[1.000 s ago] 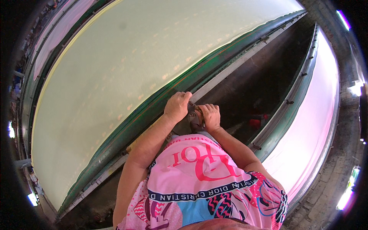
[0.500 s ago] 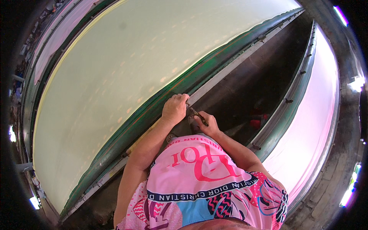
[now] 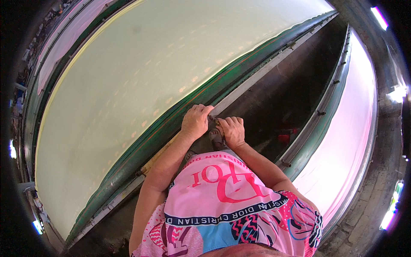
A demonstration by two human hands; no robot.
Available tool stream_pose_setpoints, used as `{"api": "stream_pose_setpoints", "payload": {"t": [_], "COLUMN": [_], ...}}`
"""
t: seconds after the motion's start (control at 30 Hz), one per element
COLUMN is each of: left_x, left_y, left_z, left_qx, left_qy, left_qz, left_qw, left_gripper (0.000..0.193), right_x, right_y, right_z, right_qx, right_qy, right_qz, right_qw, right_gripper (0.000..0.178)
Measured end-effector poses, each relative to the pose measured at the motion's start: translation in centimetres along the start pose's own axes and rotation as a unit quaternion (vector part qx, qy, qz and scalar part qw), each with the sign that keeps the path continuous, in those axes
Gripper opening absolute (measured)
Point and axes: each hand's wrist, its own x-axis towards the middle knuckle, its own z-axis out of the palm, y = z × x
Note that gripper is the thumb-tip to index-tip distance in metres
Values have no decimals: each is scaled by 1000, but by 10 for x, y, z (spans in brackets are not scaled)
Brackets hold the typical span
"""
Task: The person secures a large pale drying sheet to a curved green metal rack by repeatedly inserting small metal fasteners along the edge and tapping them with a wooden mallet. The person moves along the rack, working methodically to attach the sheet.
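Note:
My left hand (image 3: 196, 121) is closed at the edge of the long table, against the pale side rail (image 3: 248, 88). Its fingertips are hidden, so what they grip cannot be seen. Just to its right, my right hand (image 3: 232, 132) is curled, knuckles up, around a dark metal rod-like tool (image 3: 217, 123). Only a short piece of that tool shows between the two hands. Beyond the rail, pale yellow-green fabric (image 3: 128, 85) with scattered light spots covers the tabletop, and a green border (image 3: 201, 96) runs along its near side.
A second long table with pinkish-white fabric (image 3: 338, 150) stands to my right, its rail carrying several small pegs (image 3: 321, 113). Between the tables lies a dark aisle floor (image 3: 295, 81) with a red object (image 3: 284, 136) on it. My shoe (image 3: 216, 136) shows below the hands.
My right hand has turned knuckles up and moved slightly up, covering most of the rod-like tool that showed before. The left hand has stayed nearly in place at the rail.

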Motion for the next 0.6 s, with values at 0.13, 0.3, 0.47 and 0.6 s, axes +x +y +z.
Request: {"api": "stream_pose_setpoints", "payload": {"t": [0.13, 0.3, 0.47, 0.6], "left_x": [2, 6, 6, 6], "left_y": [2, 3, 3, 4], "left_z": [-2, -5, -5, -7], "left_qx": [-21, -57, -91, -107], "left_qy": [13, -2, -10, -13], "left_qz": [13, 4, -1, -10], "left_qw": [1000, 998, 996, 994], "left_gripper": [42, 45, 47, 46], "right_x": [-15, -11, -12, -14], "right_y": [3, 8, 19, 20], "right_z": [27, 20, 27, 34], "right_qx": [86, 112, 370, 520], "right_qy": [25, -19, -150, -164], "right_qz": [45, 30, 172, 231], "right_qw": [995, 993, 901, 806], "right_gripper": [29, 29, 37, 45]}}
